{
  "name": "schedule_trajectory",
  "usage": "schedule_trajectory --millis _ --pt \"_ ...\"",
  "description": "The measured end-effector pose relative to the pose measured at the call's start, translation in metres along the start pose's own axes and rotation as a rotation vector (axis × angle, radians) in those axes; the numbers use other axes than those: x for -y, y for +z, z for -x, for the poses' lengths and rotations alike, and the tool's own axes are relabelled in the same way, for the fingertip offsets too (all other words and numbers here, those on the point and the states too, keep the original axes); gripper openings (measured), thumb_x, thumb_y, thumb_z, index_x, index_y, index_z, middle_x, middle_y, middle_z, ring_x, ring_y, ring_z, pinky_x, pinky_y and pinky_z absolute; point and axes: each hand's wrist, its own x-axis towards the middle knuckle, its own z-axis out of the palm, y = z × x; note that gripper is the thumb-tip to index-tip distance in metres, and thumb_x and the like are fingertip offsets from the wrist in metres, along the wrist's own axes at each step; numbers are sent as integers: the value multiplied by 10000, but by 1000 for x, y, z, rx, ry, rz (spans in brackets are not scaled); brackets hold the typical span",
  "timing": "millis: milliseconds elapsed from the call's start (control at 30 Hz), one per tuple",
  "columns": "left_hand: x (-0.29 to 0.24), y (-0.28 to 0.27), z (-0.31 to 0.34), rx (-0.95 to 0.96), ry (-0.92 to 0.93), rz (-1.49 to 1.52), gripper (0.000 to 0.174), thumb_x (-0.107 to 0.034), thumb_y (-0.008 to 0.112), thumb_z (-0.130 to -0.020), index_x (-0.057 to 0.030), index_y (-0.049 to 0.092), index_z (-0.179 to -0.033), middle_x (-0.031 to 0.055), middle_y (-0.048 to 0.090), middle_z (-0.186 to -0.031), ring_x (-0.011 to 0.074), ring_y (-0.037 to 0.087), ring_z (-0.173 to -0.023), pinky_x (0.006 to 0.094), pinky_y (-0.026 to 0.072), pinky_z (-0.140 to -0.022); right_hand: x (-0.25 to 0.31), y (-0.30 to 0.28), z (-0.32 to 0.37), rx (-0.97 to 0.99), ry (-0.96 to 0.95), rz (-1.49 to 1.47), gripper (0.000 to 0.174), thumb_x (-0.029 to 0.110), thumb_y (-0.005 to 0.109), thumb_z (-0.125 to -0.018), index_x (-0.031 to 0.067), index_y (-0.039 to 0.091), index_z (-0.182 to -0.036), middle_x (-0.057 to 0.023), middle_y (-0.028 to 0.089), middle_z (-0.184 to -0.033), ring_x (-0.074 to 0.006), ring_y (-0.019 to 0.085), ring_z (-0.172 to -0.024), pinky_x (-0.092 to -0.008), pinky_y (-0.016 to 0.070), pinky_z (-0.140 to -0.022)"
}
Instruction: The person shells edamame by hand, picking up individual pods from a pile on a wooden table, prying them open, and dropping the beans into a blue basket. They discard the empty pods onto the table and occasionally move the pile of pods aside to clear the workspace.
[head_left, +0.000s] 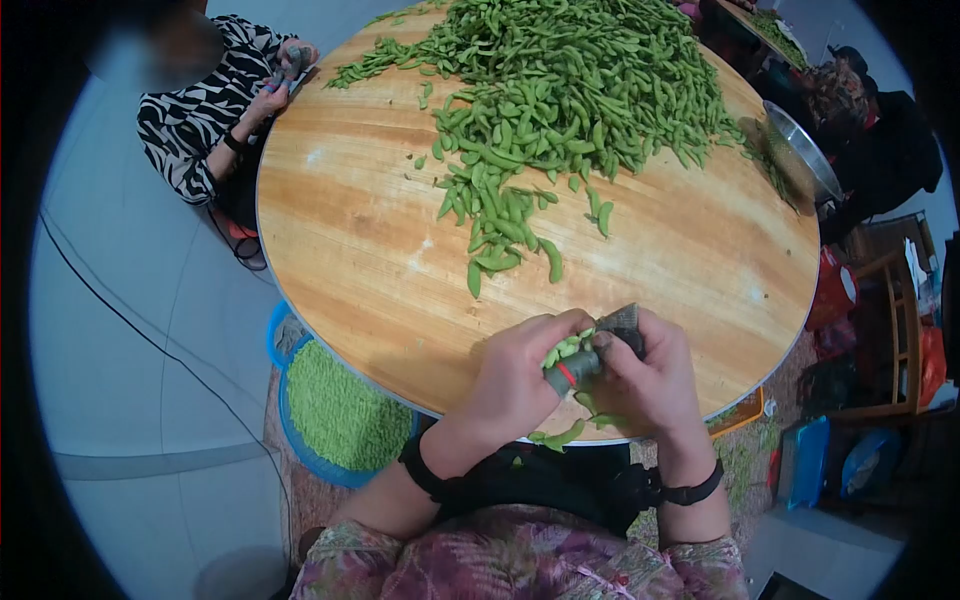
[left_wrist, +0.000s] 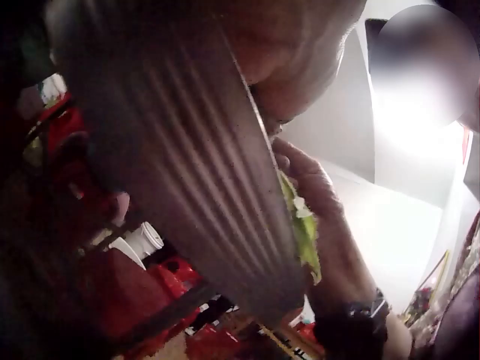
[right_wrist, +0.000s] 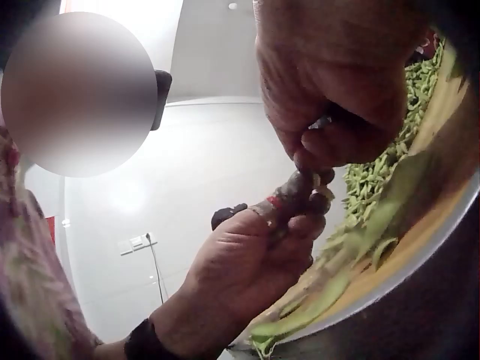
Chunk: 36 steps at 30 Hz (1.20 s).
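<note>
Both hands meet over the near edge of the round wooden table (head_left: 370, 250). The left hand (head_left: 505, 375) curls around several shelled green soybeans (head_left: 566, 348); its thumb wears a grey cover with a red band (head_left: 567, 373). Against it the right hand (head_left: 658, 375) bends its thumb and index finger, with a ribbed grey cover (head_left: 622, 320) on that finger. A green soybean pod (left_wrist: 304, 229) shows at the right hand in the left wrist view. Below the hands, more pods (head_left: 562, 437) lie by the table edge. The right palm is hidden.
A large heap of soybean pods (head_left: 590, 80) covers the far side of the table. On the floor at left, a blue basin (head_left: 290, 425) holds shelled beans. A metal bowl (head_left: 800, 150) tilts at the right rim. Another person (head_left: 215, 110) sits at the far left.
</note>
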Motion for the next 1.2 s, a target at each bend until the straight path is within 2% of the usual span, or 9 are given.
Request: schedule_trajectory --millis 167,267,333,367,467,700,900,1033,1200 --pt "3 0 5 -35 -33 151 230 16 580 -772 18 573 -1002 84 609 -817 146 592 -738 253 471 -633 5 2 -2 46 130 -123 90 107 580 -840 19 562 -835 34 519 -603 -22 442 -533 -177 339 -481" --pt "5 -7 6 74 -383 647 206 26 529 -793 2 554 -996 70 593 -801 107 558 -691 191 427 -563 18 -1 -3 35 129 -200 94 104 592 -826 17 574 -795 26 508 -580 -38 447 -526 -210 356 -478" --pt "7 -18 6 -82 -461 1015 143 5 476 -825 -23 523 -958 73 556 -811 78 504 -652 146 356 -505 28 -21 -7 767 -66 237 129 134 592 -811 13 594 -767 -50 553 -596 -155 500 -499 -285 402 -501" --pt "10 -24 5 -81 -460 1016 143 5 476 -825 -23 523 -958 73 556 -811 78 504 -652 146 356 -505 27 -19 -12 766 -66 238 129 134 592 -811 13 594 -767 -50 553 -596 -155 500 -499 -285 402 -501" --pt "14 -35 5 -101 -480 1210 56 -39 442 -856 -33 487 -889 99 512 -852 92 460 -631 141 295 -454 32 1 -38 121 -183 815 232 229 587 -777 3 577 -726 -194 606 -734 -388 563 -644 -414 454 -601" --pt "19 -35 13 -110 -483 1176 179 -42 459 -857 -15 505 -1027 68 521 -837 79 445 -628 142 286 -453 7 19 -85 14 -244 1134 275 236 602 -752 -33 550 -783 -232 586 -706 -390 580 -671 -440 466 -625" --pt "21 -15 13 -106 -546 1253 303 -34 532 -839 -6 501 -1139 49 553 -850 61 480 -649 142 289 -457 17 9 -39 13 -233 735 234 168 637 -715 -27 542 -803 -205 566 -654 -360 568 -605 -393 450 -559" --pt "21 -5 12 -34 -502 1260 228 -28 570 -822 6 554 -1047 44 589 -869 48 482 -608 149 296 -456 25 15 -7 59 -207 541 162 119 615 -769 -16 539 -820 -129 540 -602 -210 532 -537 -298 427 -528" --pt "14 -4 12 -102 -519 1150 164 -44 570 -835 -2 575 -993 28 592 -825 34 458 -574 151 277 -446 22 6 7 298 282 -194 172 155 442 -925 18 515 -851 29 474 -646 -59 424 -561 -199 351 -521"
